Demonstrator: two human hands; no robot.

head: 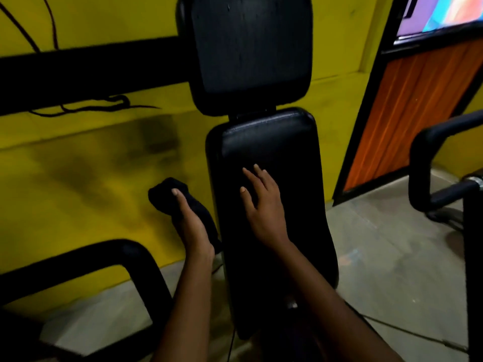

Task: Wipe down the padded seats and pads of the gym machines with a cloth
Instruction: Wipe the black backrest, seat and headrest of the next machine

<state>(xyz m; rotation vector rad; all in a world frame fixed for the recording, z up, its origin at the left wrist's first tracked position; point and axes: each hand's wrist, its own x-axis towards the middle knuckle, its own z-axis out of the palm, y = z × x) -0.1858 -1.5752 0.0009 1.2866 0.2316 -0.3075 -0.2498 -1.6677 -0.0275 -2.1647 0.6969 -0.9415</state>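
Cloth (170, 195) gripped in left hand (193, 231); right hand (264, 202) flat on pad (271, 142)

No word, number, brand or sign can be read anywhere; the black back pad (251, 50) and the long seat pad (269, 184) carry no visible label; the screen (441, 14) at the upper right shows only bands of purple, blue and red, perhaps part of a graphic, too cropped and blurred to tell; the yellow wall (86, 158) bears dark smudges, not lettering.
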